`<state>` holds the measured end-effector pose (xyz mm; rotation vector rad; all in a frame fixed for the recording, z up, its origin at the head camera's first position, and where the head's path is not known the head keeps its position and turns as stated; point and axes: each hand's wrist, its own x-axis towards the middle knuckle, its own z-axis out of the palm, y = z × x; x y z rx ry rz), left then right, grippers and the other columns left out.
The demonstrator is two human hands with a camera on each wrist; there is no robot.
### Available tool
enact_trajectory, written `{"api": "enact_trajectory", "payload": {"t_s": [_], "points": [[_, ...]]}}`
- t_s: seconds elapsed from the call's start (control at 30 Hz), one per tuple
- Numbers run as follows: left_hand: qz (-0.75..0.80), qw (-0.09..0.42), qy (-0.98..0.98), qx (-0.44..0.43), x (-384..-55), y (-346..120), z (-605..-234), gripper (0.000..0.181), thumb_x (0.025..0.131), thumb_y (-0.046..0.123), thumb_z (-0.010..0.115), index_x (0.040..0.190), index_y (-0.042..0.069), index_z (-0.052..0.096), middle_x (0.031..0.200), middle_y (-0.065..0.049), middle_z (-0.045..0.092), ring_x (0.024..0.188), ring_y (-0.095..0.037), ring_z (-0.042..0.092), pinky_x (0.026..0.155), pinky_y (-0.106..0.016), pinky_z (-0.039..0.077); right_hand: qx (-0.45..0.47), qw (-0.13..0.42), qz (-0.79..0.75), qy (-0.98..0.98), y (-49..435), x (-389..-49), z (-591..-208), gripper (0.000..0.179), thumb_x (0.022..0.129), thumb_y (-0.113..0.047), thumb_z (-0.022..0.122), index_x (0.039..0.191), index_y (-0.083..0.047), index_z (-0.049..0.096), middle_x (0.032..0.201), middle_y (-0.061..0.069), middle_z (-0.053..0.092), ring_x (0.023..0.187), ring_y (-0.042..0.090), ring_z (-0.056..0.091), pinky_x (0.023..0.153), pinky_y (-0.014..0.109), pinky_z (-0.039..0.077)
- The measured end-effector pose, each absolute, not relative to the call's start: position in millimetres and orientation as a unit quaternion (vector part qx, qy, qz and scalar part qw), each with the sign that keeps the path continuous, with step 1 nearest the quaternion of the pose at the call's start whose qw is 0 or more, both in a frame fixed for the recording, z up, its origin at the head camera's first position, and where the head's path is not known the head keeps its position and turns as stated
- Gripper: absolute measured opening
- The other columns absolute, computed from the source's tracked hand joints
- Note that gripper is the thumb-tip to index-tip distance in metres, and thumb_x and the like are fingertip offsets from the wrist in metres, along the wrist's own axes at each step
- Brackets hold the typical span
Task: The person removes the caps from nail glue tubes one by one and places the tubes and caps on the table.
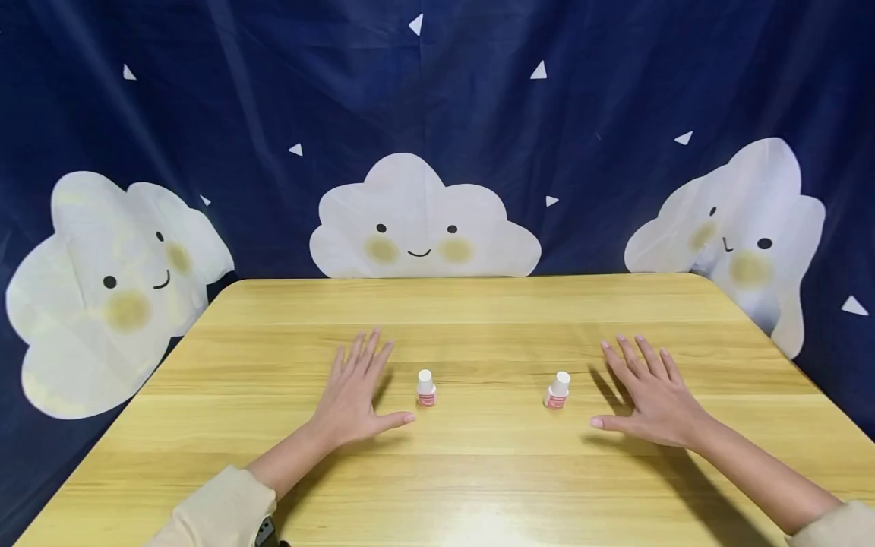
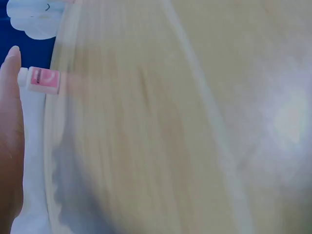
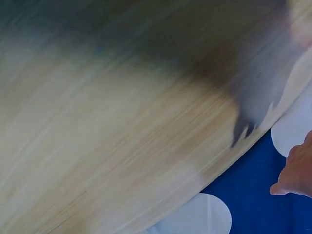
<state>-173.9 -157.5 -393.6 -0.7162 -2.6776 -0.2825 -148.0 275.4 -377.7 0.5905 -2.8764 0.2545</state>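
Observation:
Two small white bottles with pink labels and white caps stand upright on the wooden table (image 1: 478, 486), one on the left (image 1: 426, 389) and one on the right (image 1: 557, 390). My left hand (image 1: 355, 395) hovers left of the left bottle, fingers spread, thumb pointing towards it without touching. To the right of the other bottle, my right hand (image 1: 652, 399) is also spread above the tabletop, apart from the bottle. Beside the left thumb (image 2: 10, 117), the left wrist view shows one bottle (image 2: 45, 80). In the right wrist view only part of the right hand (image 3: 297, 170) appears, with no bottle.
A dark blue curtain (image 1: 478, 99) with white smiling clouds (image 1: 424, 205) and small triangles hangs behind the table's far edge. Beige sleeves (image 1: 215, 509) cover the forearms, and a dark band (image 1: 266, 532) shows at the left cuff. Both hands cast shadows on the wood.

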Motion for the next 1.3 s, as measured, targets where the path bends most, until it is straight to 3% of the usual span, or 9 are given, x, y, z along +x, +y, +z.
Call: {"api": "enact_trajectory", "payload": {"t_s": [0.13,0.23,0.4,0.57,0.8,1.1,1.3], "points": [[-0.150,0.237,-0.904,-0.324,-175.1,-150.8,-388.5,0.106,0.075,0.085,0.025,0.141,0.002,0.034,0.152,-0.017,0.025,0.137,-0.039,0.027,0.111,-0.056,0.024,0.207,0.110,0.094,-0.968,273.9,-149.3,-375.2,0.108,0.071,-0.062,0.066,0.150,-0.013,0.011,0.150,0.028,0.021,0.144,0.037,-0.001,0.113,0.061,-0.002],[-0.175,0.276,-0.870,-0.370,-175.5,-143.4,-384.4,0.101,0.078,0.081,0.032,0.138,0.001,0.038,0.150,-0.017,0.031,0.135,-0.037,0.032,0.114,-0.048,0.023,0.209,0.114,0.100,-0.966,272.3,-149.6,-372.5,0.105,0.071,-0.061,0.067,0.148,-0.009,0.018,0.149,0.028,0.023,0.143,0.040,0.005,0.112,0.063,0.004],[-0.205,0.299,-0.836,-0.411,-175.8,-129.3,-377.3,0.094,0.080,0.075,0.042,0.137,0.000,0.040,0.148,-0.017,0.035,0.136,-0.032,0.032,0.119,-0.034,0.014,0.199,0.104,0.108,-0.969,269.5,-149.3,-367.1,0.100,0.073,-0.059,0.066,0.147,-0.006,0.023,0.148,0.028,0.025,0.140,0.043,0.011,0.109,0.065,0.010],[-0.221,0.306,-0.815,-0.441,-175.7,-109.8,-369.2,0.090,0.081,0.069,0.049,0.135,-0.002,0.043,0.146,-0.018,0.037,0.134,-0.032,0.036,0.117,-0.037,0.021,0.199,0.120,0.138,-0.963,267.3,-150.6,-361.3,0.094,0.074,-0.052,0.070,0.144,-0.003,0.030,0.143,0.030,0.033,0.133,0.048,0.023,0.102,0.066,0.020],[-0.233,0.276,-0.806,-0.468,-170.6,-77.5,-361.5,0.087,0.077,0.057,0.066,0.135,-0.002,0.041,0.146,-0.017,0.037,0.135,-0.030,0.036,0.111,-0.043,0.033,0.201,0.147,0.157,-0.956,259.2,-152.5,-358.3,0.084,0.073,-0.048,0.073,0.134,0.003,0.044,0.136,0.028,0.045,0.125,0.049,0.035,0.098,0.064,0.028],[-0.257,0.231,-0.816,-0.463,-167.8,-56.8,-365.3,0.088,0.071,0.048,0.074,0.137,0.002,0.040,0.147,-0.013,0.037,0.136,-0.027,0.036,0.110,-0.043,0.035,0.216,0.162,0.216,-0.938,253.1,-154.4,-352.8,0.077,0.072,-0.038,0.077,0.130,0.004,0.048,0.133,0.026,0.049,0.121,0.048,0.040,0.093,0.066,0.034],[-0.283,0.149,-0.843,-0.433,-164.3,-45.7,-366.7,0.089,0.073,0.046,0.073,0.141,0.005,0.035,0.151,-0.008,0.031,0.138,-0.024,0.032,0.110,-0.046,0.034,0.224,0.172,0.258,-0.924,247.9,-155.4,-350.6,0.071,0.072,-0.027,0.079,0.129,0.005,0.049,0.129,0.027,0.052,0.117,0.047,0.046,0.090,0.062,0.040]]}}
